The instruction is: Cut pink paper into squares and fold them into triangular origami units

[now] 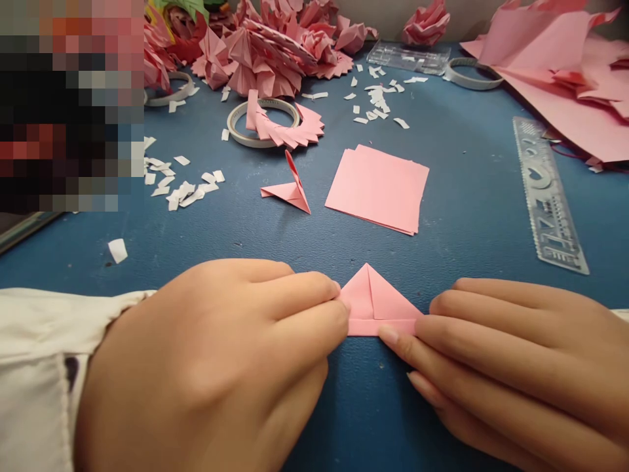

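Note:
A small pink paper (383, 301), folded to a triangle with a narrow band along its lower edge, lies flat on the blue table (457, 236). My left hand (221, 354) has its fingers pressed together on the paper's left corner; its thumb is mostly hidden. From the right, my right hand (511, 360) reaches in with its fingers stretched out, one fingertip on the lower band and others at the right corner. Beyond the paper are a stack of pink squares (378, 190) and a folded pink piece (289, 190) with one flap standing up.
Behind are a tape roll (236, 131) with a pleated pink ring (295, 131) leaning on it, white paper scraps (187, 193), and a heap of pink paper flowers (270, 52). A clear ruler (550, 196) and large pink sheets (555, 72) lie at the right.

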### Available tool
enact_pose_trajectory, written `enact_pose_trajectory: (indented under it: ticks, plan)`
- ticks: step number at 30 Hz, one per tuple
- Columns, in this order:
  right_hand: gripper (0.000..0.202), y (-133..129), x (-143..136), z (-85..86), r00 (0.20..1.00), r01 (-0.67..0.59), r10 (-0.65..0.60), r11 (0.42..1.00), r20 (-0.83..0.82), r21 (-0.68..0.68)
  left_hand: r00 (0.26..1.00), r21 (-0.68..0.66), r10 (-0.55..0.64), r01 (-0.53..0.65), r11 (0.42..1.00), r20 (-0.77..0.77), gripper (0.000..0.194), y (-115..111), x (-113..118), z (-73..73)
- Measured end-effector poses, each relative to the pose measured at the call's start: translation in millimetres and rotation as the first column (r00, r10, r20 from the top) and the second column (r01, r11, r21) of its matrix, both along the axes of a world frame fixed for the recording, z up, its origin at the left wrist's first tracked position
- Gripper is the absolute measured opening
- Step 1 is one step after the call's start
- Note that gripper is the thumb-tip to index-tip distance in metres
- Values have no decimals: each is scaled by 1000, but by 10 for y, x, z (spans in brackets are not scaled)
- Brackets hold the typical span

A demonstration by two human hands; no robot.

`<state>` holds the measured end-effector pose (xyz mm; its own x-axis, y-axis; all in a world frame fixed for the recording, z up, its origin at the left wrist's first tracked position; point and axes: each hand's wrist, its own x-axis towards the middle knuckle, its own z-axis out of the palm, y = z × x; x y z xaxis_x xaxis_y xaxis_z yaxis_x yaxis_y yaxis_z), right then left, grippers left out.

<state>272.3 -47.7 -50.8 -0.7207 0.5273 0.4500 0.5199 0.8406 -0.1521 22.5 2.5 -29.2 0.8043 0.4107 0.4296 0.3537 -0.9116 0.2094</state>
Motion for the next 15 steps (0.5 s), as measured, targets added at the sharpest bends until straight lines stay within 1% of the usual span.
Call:
enact_pose_trajectory:
  ticks: [2,3,5,6,9,10,12,14,15]
  plan:
    - [16,19,7,16,998,59,-59,998,-15,10,998,50,-25,23,998,49,61,5,7,17]
    - [15,34,11,22,996,87,-87,996,-24,21,996,85,-61,56,995,64,62,15,3,20]
    - [14,72,12,19,991,124,-121,991,-52,57,991,145,-129,121,982,41,58,37,-26,-1]
    - [15,90,8,8,989,134,-130,989,-68,69,990,161,-142,138,977,13,52,43,-50,-26]
    - [18,128,-15,-38,978,185,-174,979,-118,88,994,184,-112,112,976,-12,25,27,-128,-132]
    - [17,132,-19,-48,975,195,-183,977,-125,91,996,191,-91,89,977,3,21,14,-147,-164]
    - [14,130,-11,-47,977,191,-181,978,-117,79,996,195,-68,58,979,48,21,-5,-160,-199]
    - [12,118,15,-21,984,169,-166,985,-71,38,997,190,-55,45,981,48,23,-2,-149,-188]
    - [12,111,30,-5,986,161,-161,987,-49,11,998,181,-64,58,982,30,24,8,-138,-167]
